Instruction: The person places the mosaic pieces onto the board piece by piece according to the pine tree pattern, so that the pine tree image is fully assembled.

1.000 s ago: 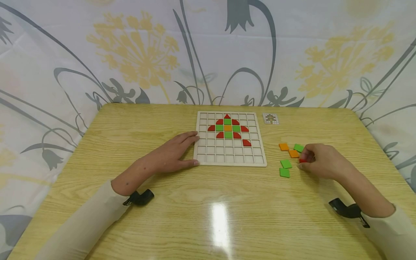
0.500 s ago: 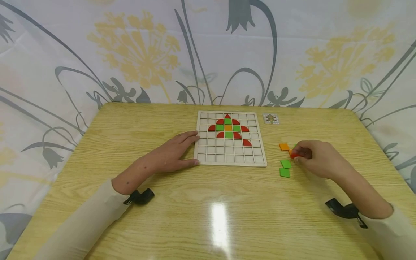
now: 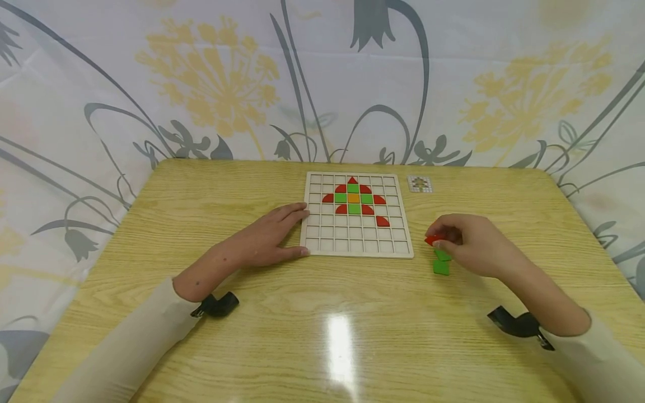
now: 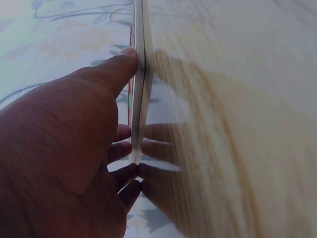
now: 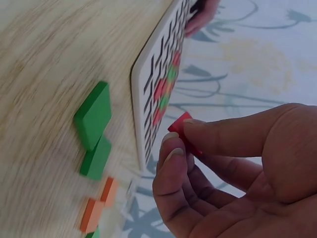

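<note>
My right hand [image 3: 468, 243] pinches a red tile [image 5: 182, 130] between thumb and fingertips, raised above the table to the right of the board. Its full outline is partly covered by the fingers. My left hand [image 3: 264, 238] lies with fingers extended, fingertips and thumb at the left edge of the white grid board [image 3: 330, 246]. On the board, red curved pieces, a red triangle [image 3: 352, 180], green squares [image 3: 354, 209] and an orange square [image 3: 354, 198] form a tree-like pattern. One red curved piece [image 3: 383, 221] sits lower right of the others.
Loose green tiles [image 3: 441, 267] lie right of the board. Orange tiles [image 5: 91, 215] and another green one show beyond them in the right wrist view. A small pattern card [image 3: 420, 184] lies near the board's upper right corner. A patterned cloth [image 3: 322, 84] hangs behind the table.
My right hand has lifted the red tile and carried it left toward the board, passing over the orange tiles. The left hand and the board have stayed in place.
</note>
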The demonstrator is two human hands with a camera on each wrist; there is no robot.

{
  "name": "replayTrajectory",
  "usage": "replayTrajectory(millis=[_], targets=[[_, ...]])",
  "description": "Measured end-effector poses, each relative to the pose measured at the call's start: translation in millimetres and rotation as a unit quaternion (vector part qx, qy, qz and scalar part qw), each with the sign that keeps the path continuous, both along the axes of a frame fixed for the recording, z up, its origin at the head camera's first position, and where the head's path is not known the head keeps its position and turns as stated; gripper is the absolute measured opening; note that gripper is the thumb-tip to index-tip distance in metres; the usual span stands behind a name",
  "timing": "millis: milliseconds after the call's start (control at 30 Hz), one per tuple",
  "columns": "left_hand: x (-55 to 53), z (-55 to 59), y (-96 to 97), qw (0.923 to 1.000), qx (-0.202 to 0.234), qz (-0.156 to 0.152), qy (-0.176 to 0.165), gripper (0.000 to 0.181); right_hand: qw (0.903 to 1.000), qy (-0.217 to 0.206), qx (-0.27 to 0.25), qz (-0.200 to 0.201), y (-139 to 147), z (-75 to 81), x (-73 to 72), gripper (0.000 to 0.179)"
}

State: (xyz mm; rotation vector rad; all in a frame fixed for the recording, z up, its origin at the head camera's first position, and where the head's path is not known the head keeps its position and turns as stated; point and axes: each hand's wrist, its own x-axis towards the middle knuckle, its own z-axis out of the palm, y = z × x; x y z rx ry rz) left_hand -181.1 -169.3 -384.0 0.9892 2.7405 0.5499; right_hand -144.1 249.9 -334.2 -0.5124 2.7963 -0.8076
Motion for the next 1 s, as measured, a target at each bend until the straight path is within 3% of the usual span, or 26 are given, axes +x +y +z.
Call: replayTrajectory(millis=[433,667,1000], targets=[[-0.9,-0.4,-0.3,1.0,-0.003,0.002,-0.007,0.085,0.997,-0.003,-0.072,0.028,-41,2.0,-5.0,0.004],[-0.6,0.0,-0.9,1.0,0.0,0.0,-0.009,0.084,0.9955,0.011,-0.082,0.045,-66,-3.2,-8.9,0.007],[-0.3,0.1,-1.8,1.0,0.004,0.0,-0.005,0.084,0.9949,0.023,-0.081,0.056,-91,-14.8,-27.4,0.013]])
